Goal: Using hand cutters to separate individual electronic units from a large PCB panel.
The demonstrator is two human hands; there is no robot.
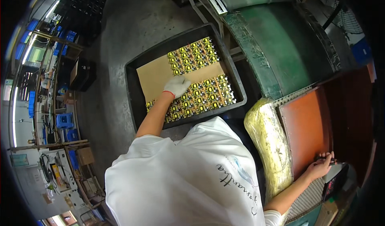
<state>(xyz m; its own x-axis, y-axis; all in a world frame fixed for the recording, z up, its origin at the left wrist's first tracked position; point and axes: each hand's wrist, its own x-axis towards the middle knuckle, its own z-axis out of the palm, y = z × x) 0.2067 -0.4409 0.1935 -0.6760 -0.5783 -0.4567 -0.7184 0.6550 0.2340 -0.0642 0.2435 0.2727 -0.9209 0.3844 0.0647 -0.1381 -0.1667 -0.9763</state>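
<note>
Standing out as largest is the green surface (288, 45) at upper right, with an orange-brown panel (304, 125) below it. Next comes the black tray (129, 85); inside it lies a cardboard sheet (152, 75), carrying 2 groups of circuit boards (205, 95). The gloved left hand (177, 86) is bent over the lower group; whether it grips a board, I cannot tell. The bare right hand (320, 168) has its fingers curled around a small black object (321, 158), near the panel.
</note>
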